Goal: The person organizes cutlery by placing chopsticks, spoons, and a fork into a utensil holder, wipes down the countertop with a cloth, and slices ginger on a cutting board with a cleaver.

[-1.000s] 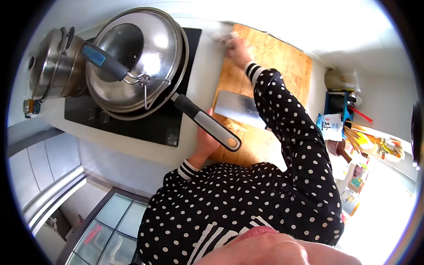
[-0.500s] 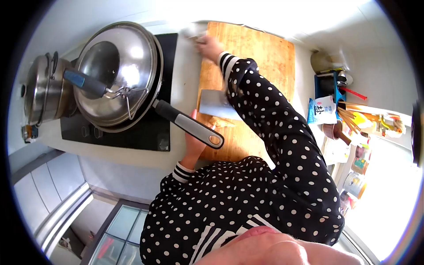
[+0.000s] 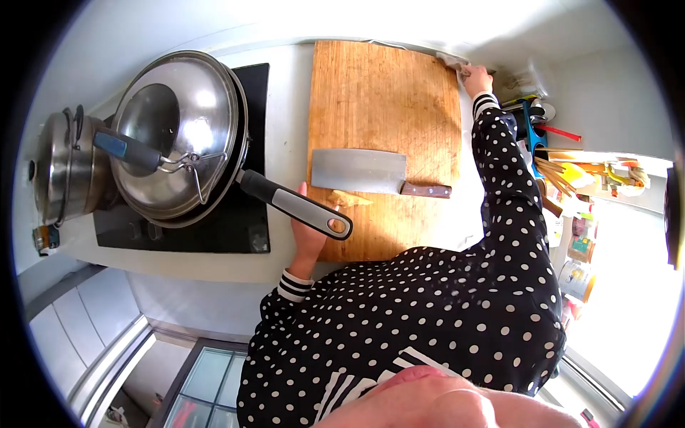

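My right hand [image 3: 478, 80] is closed on a crumpled pale cloth [image 3: 451, 63], beyond the far right corner of the wooden cutting board [image 3: 385, 100]. On the board lies a cleaver [image 3: 359, 171], its blade to the left and brown handle to the right. A yellowish piece of food [image 3: 349, 199] rests just below the blade. My left hand [image 3: 308, 234] lies at the board's near left edge with its fingers apart, partly hidden under the long pan handle [image 3: 296, 205].
A lidded wok [image 3: 178, 135] stands on the black cooktop [image 3: 250, 228], with a steel pot [image 3: 64, 167] farther left. At the right are a blue rack [image 3: 531, 135], chopsticks [image 3: 555, 175] and jars [image 3: 576, 278].
My right hand has swept from the board's far left corner to its far right corner with the cloth, uncovering the cleaver's handle. My left hand stays by the near left edge.
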The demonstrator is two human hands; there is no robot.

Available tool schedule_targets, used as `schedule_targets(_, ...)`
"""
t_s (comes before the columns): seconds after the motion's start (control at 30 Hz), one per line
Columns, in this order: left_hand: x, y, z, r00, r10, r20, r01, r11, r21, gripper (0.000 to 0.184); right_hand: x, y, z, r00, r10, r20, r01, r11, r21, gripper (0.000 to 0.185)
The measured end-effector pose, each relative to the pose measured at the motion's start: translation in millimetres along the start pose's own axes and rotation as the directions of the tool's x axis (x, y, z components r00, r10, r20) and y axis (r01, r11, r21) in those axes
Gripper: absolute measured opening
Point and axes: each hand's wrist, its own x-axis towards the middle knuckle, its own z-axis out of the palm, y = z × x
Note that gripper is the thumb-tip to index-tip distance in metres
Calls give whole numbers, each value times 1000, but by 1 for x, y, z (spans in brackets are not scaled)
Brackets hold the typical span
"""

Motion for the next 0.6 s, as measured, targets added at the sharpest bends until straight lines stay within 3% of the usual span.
schedule_targets(0.07,2,6,-3,994,78,-80,-73,995,66,64,1,1,19,984,-20,-175,52,982,182,27)
schedule_targets(0.1,2,11,-4,996,90,-11,-90,994,63,61,-14,-16,8,991,-133,-14,131,948,288,26)
schedule_targets(0.17,0,29,-3,983,119,138,-127,991,46,54,-51,-31,11,968,-215,-132,234,960,151,27)
schedule_targets(0.2,-2,41,3,972,138,191,-145,989,23,44,-72,-30,1,947,-302,-113,315,941,121,31)
schedule_targets(0.23,-3,52,12,944,206,257,-221,975,31,42,-82,-10,12,924,-377,-60,378,883,279,32)
schedule_targets(0.3,4,73,36,863,336,378,-377,926,37,38,-119,-3,-34,865,-442,238,320,851,418,29)
schedule_targets(0.37,11,92,68,807,416,419,-487,870,73,31,-135,22,-39,864,-383,327,173,835,522,29)
schedule_targets(0.4,17,99,82,790,421,446,-524,841,133,30,-137,21,-54,871,-298,392,20,817,576,31)
schedule_targets(0.5,36,110,110,725,376,577,-594,765,247,27,-125,30,-52,944,-219,248,-51,642,765,35)
schedule_targets(0.53,40,108,117,680,330,654,-602,761,241,27,-118,27,-53,960,-216,179,-12,606,796,37)
schedule_targets(0.57,42,107,119,629,279,725,-609,757,237,26,-105,28,-45,964,-265,11,179,679,713,37)
schedule_targets(0.6,42,108,117,609,304,732,-649,723,239,24,-88,26,-38,967,-254,5,178,691,701,37)
